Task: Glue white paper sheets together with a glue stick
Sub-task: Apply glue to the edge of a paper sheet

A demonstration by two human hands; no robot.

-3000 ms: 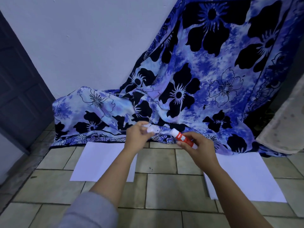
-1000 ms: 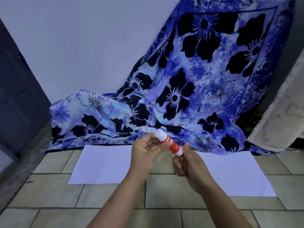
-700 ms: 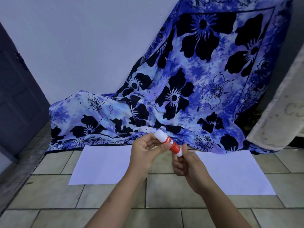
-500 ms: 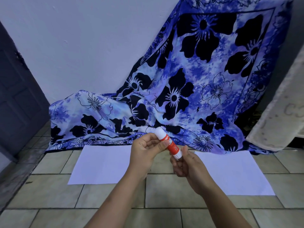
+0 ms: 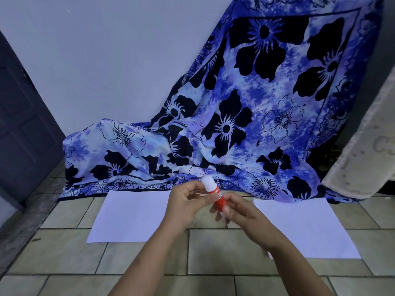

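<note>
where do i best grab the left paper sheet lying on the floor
Take the left sheet by its near-left corner, coming from your side. It lies flat on the tiles, its far edge lies by the cloth hem, and that corner is bare. The left hand and right hand both hold the glue stick, so free one first.

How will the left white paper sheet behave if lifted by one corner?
The left paper sheet looks thin and lies flat on the tiled floor, so it would probably droop and bend. It seems very light, likely sliding easily when pushed. Its flush edges may be hard to pinch.
</note>
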